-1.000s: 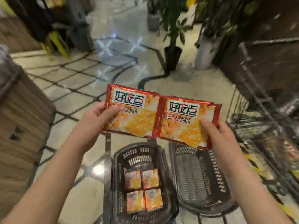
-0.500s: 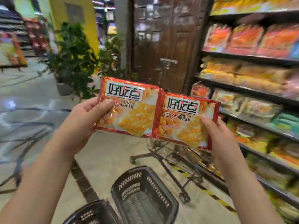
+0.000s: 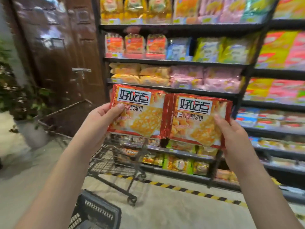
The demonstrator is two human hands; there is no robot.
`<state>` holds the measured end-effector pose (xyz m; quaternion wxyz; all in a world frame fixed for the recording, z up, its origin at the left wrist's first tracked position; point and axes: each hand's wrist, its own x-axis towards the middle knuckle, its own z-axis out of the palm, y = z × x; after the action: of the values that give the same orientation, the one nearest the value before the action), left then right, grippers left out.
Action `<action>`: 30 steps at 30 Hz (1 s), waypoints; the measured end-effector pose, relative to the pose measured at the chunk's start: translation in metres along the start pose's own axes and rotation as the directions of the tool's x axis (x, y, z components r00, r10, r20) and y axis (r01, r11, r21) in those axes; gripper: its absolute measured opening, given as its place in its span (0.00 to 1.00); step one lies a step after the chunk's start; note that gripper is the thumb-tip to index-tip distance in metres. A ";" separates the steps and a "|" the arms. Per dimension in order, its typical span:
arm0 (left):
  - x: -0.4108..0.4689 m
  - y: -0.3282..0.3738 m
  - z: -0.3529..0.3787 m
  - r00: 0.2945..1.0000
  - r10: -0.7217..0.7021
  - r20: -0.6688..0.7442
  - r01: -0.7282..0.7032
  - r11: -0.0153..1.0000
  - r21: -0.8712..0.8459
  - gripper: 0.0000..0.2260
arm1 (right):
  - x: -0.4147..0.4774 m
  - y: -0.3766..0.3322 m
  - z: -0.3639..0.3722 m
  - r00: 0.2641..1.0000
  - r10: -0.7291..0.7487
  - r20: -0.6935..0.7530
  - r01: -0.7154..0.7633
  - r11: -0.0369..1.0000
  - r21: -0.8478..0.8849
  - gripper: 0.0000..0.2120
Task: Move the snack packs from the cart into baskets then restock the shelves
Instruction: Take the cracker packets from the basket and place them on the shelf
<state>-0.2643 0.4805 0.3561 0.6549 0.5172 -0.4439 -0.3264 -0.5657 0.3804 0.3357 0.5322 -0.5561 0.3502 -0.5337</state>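
I hold two red-and-orange snack packs side by side at chest height in front of the shelves. My left hand grips the left snack pack at its left edge, thumb on the front. My right hand grips the right snack pack at its right edge. The packs' inner edges touch or overlap. Behind and below them stands the wire cart. A corner of a black basket shows on the floor at the bottom.
The shelving unit fills the right half, stocked with several rows of bagged snacks. A brown wooden door stands at the left, with a potted plant beside it. A yellow-black stripe runs along the floor by the shelf base.
My view has swung up and to the right from the floor baskets to the shelves. Both hands keep the same grip on the two packs, now closer to the shelving.
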 end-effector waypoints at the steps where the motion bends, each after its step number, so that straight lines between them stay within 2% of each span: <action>1: 0.007 -0.004 0.026 1.000 -0.001 0.024 0.001 1.000 -0.020 0.13 | 0.004 -0.004 -0.022 1.000 -0.006 -0.020 0.006 1.000 -0.012 0.16; 3: 0.020 -0.012 0.079 0.998 -0.010 0.070 0.015 0.998 -0.064 0.13 | 0.012 -0.011 -0.067 0.998 -0.017 -0.058 0.015 0.999 -0.030 0.15; 9: 0.047 -0.035 0.230 0.980 -0.066 0.186 0.090 0.989 -0.121 0.21 | 0.032 -0.031 -0.206 0.976 -0.046 -0.212 0.024 0.994 -0.108 0.10; 14: 0.064 -0.055 0.348 0.947 -0.105 0.303 0.142 0.985 -0.101 0.14 | 0.039 -0.036 -0.312 0.950 -0.037 -0.309 0.012 0.996 -0.083 0.14; 21: 0.103 -0.089 0.499 0.878 -0.096 0.469 0.160 0.982 -0.097 0.14 | 0.058 -0.028 -0.428 0.888 -0.071 -0.453 0.014 0.992 -0.128 0.12; 30: 0.205 -0.133 0.691 0.790 -0.044 0.611 0.195 0.964 -0.182 0.12 | 0.160 -0.027 -0.570 0.796 -0.095 -0.598 0.028 0.992 -0.121 0.15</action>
<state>-0.8144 -0.0028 0.3262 0.5142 0.3327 -0.5531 -0.5648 -1.0916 0.1080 0.3191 0.3453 -0.3959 0.5107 -0.6806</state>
